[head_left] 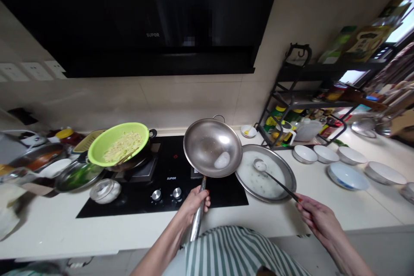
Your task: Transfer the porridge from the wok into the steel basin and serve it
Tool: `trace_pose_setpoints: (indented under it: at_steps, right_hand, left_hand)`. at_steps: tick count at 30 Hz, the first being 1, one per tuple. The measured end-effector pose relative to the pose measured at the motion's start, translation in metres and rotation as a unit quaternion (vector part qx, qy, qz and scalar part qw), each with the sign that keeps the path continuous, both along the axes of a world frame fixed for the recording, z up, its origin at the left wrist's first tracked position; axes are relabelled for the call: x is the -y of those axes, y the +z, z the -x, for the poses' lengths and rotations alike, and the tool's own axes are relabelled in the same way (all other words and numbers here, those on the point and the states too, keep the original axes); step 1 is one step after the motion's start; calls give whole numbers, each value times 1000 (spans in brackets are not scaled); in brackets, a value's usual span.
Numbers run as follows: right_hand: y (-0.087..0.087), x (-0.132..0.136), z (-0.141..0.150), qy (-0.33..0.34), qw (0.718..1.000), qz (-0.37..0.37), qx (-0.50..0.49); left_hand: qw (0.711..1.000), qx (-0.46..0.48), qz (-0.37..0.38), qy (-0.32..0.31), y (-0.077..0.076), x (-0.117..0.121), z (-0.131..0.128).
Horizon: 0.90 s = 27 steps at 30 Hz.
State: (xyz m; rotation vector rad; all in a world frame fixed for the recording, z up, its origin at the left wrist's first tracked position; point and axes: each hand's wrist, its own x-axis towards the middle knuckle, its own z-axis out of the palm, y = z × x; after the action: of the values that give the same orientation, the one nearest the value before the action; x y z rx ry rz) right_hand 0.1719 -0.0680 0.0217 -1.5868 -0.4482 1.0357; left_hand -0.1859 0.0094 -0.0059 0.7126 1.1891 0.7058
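My left hand (195,202) is wrapped round the long metal handle of a wok (207,144), which sits over the right side of the stove. A small patch of whitish liquid (222,160) lies low in the wok's right half. With my right hand (318,215) I grip the dark handle of a ladle (259,165). The ladle's bowl is over a wide metal basin (291,181) of milky white liquid with darker bits in it, and there is white stuff in the bowl. The basin stands on the counter, right beside the wok.
A green colander (93,151) of pale shreds with chopsticks rests on a pot at the left burner. Near it stand a glass jar (105,191) and a pan of greens (79,176). Several bowls (347,177) line the right counter before a black rack (291,103). A range hood (155,60) hangs above.
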Motion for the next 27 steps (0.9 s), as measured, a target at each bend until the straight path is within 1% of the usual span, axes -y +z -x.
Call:
trace_pose_setpoints:
  at_steps: [3, 6, 9, 11, 14, 16, 18, 20, 22, 24, 26, 27]
  right_hand:
    - [-2, 2, 2, -37, 998, 21, -41]
    - [-4, 4, 5, -51, 998, 31, -22]
    - [-8, 5, 6, -54, 997, 35, 30]
    - [-10, 6, 6, -44, 996, 31, 69]
    - [-14, 8, 4, -21, 992, 30, 124]
    - [-17, 10, 2, 1, 982, 30, 189]
    - [-20, 13, 0, 22, 955, 27, 295]
    - [-25, 17, -1, 35, 911, 23, 410]
    - [-29, 22, 0, 42, 867, 14, 496]
    - [-32, 27, 3, 50, 837, -1, 545]
    - [-34, 30, 6, 54, 820, -10, 569]
    - [-34, 32, 7, 55, 817, -8, 573]
  left_hand:
    - [1000, -3, -6, -8, -4, -2, 1]
    - [999, -19, -30, -15, -11, -1, 1]
    - [998, -7, -53, -12, -15, 1, 1]
    - [998, -1, -58, -13, -15, 1, 2]
    - [999, 13, -46, -16, -13, 1, 4]
    - [999, 16, -34, -18, -11, 1, 4]
    - [999, 5, -32, -21, -9, 0, 4]
    - [999, -22, -39, -25, -10, 0, 2]
    - [997, -57, -49, -28, -11, 1, 1]
    - [994, -82, -57, -33, -14, 2, 1]
    - [995, -74, -61, -39, -15, 2, 2]
    - [995, -63, -60, -40, -14, 2, 2]
